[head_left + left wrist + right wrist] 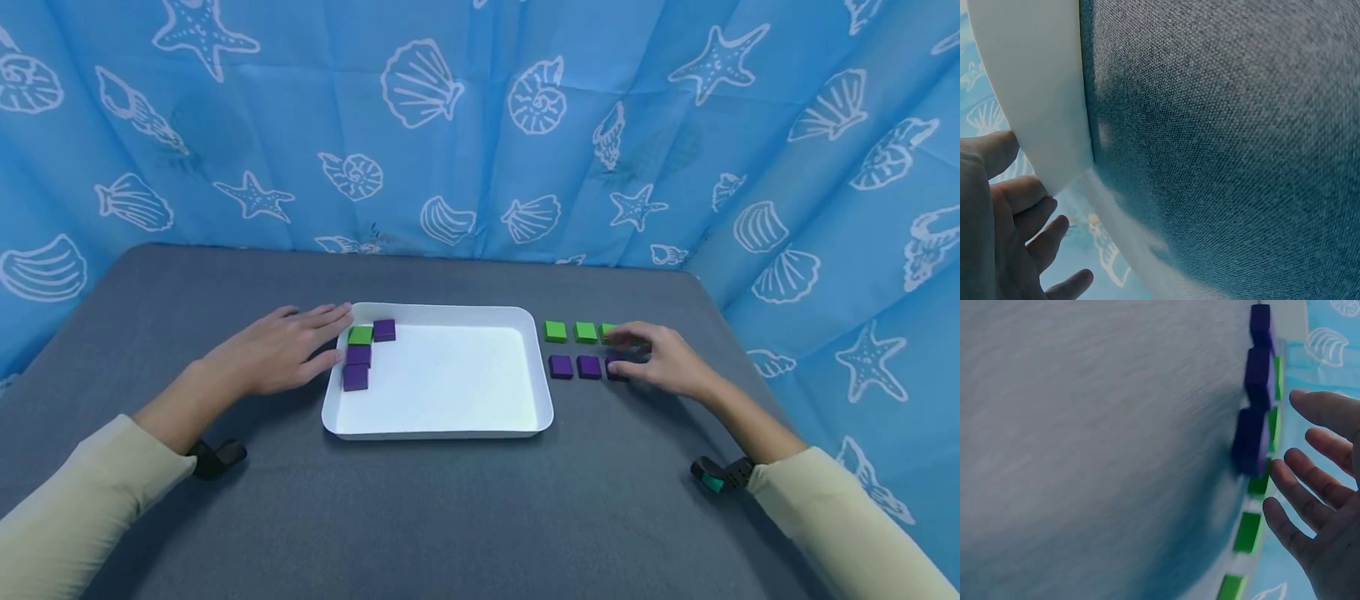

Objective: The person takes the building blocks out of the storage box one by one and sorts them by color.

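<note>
A white rectangular tray (450,375) lies on the table. Along its left end sit one green block (360,335) and three purple blocks (356,377). My left hand (288,346) is at the tray's left side, its fingertips right at the rim, fingers fairly straight in the left wrist view. To the right of the tray stand a row of green blocks (555,332) and, nearer me, a row of three purple blocks (560,367). Over the right end of these rows hovers my right hand (663,358), thumb and fingers apart with nothing between them; it hides some blocks in the head view.
Grey cloth covers the table (450,517). A blue curtain (480,150) with white shell and starfish prints hangs along the back and right side. Black bands (217,459) are worn at both wrists. In the right wrist view, several green blocks (1248,532) extend past the purple row.
</note>
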The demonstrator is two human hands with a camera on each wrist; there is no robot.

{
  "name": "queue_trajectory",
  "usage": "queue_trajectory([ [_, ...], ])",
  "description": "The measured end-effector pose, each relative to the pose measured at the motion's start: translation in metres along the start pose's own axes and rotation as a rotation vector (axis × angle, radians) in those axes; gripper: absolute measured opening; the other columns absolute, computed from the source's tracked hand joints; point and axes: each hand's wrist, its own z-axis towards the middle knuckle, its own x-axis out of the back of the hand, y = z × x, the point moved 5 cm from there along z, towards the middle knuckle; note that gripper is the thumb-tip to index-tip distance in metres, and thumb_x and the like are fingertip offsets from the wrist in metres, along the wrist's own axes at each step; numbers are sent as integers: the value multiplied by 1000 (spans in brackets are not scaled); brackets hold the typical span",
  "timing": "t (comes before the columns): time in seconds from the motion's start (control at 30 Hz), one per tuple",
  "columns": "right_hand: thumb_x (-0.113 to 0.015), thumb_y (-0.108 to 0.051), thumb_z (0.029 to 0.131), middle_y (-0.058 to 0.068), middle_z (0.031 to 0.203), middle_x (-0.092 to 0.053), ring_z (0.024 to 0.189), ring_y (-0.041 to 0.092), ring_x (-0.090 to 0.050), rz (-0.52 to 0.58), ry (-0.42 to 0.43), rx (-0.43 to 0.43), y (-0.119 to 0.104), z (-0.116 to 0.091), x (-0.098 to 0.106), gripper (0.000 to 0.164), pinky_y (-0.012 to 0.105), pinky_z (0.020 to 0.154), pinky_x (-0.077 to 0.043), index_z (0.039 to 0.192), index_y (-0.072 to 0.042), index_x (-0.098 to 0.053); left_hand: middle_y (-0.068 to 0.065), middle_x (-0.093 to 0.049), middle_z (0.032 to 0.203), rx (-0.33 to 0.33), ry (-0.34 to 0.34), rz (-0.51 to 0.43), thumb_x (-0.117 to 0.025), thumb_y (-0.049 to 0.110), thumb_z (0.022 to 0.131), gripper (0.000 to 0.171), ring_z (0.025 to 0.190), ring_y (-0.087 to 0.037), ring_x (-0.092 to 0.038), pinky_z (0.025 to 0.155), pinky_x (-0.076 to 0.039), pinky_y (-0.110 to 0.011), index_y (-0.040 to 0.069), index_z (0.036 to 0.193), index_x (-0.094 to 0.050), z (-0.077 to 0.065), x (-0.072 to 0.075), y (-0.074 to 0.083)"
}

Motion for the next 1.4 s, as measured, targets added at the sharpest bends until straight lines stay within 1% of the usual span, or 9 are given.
queue_trajectory([
  [0.13, -76, -12, 88, 22, 118, -67, 108, 37, -63, -7, -22, 10, -12, 24, 1, 45, 57, 89, -52, 126, 6, -61, -18, -32, 159, 4, 3, 11, -47, 39, 104, 63, 144, -39, -33, 109, -28, -68, 3, 154, -35, 0, 1, 1],
  [0.27, -76, -12, 88, 22, 119, -67, 110, 36, -63, -6, -40, 14, -30, 51, 0, 45, 55, 93, -51, 126, 5, -62, -18, -33, 159, 2, 6, 18, -47, 39, 104, 63, 144, -39, -34, 109, -29, -68, 3, 154, -35, 0, 2, 2],
  [0.47, -76, -12, 88, 19, 120, -67, 110, 31, -64, 36, -52, 50, -68, 88, -1, 42, 50, 96, -51, 125, 2, -64, -18, -32, 159, 1, 5, 10, -48, 39, 104, 63, 144, -39, -33, 109, -28, -68, 3, 154, -34, 1, 1, 2],
  [0.57, -75, -12, 88, 17, 120, -67, 110, 29, -64, 60, -76, 68, -87, 103, -6, 42, 47, 96, -51, 125, 2, -63, -18, -32, 159, 2, 4, 6, -48, 39, 104, 63, 144, -39, -33, 109, -28, -68, 2, 154, -34, 1, 0, 1],
  [0.63, -74, -12, 89, 18, 120, -67, 110, 29, -65, 73, -98, 76, -97, 113, -11, 41, 44, 97, -51, 126, 2, -63, -18, -32, 159, -1, 5, 5, -48, 38, 104, 63, 144, -40, -33, 109, -28, -68, 2, 154, -34, 1, 0, 0],
  [0.87, -76, -9, 88, 22, 124, -66, 112, 29, -66, 167, -210, 70, -123, 135, -38, 43, 36, 96, -52, 127, 3, -62, -18, -32, 159, 1, 0, 11, -48, 39, 104, 63, 144, -39, -33, 108, -29, -68, 2, 154, -35, 2, -1, 0],
  [1.07, -76, -9, 88, 21, 129, -63, 118, 29, -63, 230, -345, 59, -141, 145, -70, 49, 32, 98, -51, 131, 6, -59, -17, -31, 159, 9, -1, 8, -48, 40, 104, 63, 144, -39, -33, 109, -28, -68, 3, 154, -34, 2, -1, -1],
  [1.27, -77, -11, 88, 16, 138, -59, 124, 26, -60, 189, -420, 42, -157, 153, -98, 55, 35, 102, -49, 137, 2, -56, -17, -31, 159, 7, 6, 5, -48, 39, 104, 63, 144, -39, -33, 109, -28, -68, 3, 154, -35, 2, -1, 0],
  [1.4, -78, -13, 87, 11, 144, -55, 124, 24, -60, 131, -460, 61, -166, 158, -114, 61, 34, 101, -50, 142, -2, -53, -17, -31, 159, 3, 5, -1, -47, 39, 104, 63, 144, -38, -33, 109, -28, -68, 3, 154, -34, 2, -2, -1],
])
